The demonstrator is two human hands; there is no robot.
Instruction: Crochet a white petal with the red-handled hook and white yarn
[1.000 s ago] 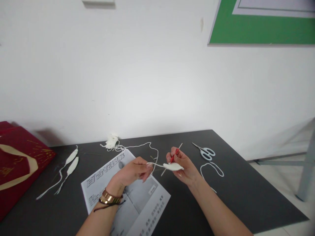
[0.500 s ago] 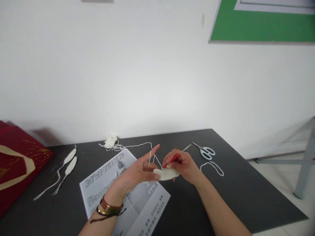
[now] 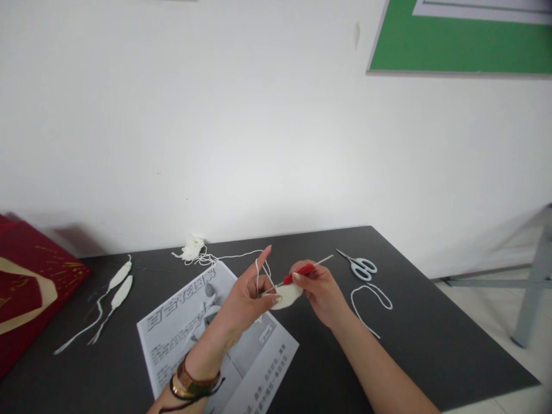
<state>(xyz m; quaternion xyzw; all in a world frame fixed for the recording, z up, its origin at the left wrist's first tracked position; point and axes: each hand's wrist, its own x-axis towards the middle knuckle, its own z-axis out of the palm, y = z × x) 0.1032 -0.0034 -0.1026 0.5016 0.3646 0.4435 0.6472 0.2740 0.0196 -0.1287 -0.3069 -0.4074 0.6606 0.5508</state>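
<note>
Between my hands is a small white crocheted piece (image 3: 288,296), a flat oval. My left hand (image 3: 248,296) pinches its left end between thumb and fingers, with the index finger raised and white yarn (image 3: 257,270) looped around it. A crochet hook with a red grip (image 3: 302,273) is in my right hand (image 3: 321,290), its shaft pointing left toward the top edge of the piece. Whether the hook's tip is inside a stitch is too small to tell. The yarn runs back from my raised finger to a loose white heap (image 3: 192,248) by the wall.
A printed sheet (image 3: 172,339) lies under my left arm on the black table (image 3: 431,345). Two white crocheted petals (image 3: 122,291) with tails lie at left, near a red bag (image 3: 26,287). Scissors (image 3: 362,267) and a cut yarn strand (image 3: 379,296) are at right.
My right hand has turned, so the hook lies flatter and more of its red grip shows. My left index finger and the crocheted piece have shifted slightly left and up.
</note>
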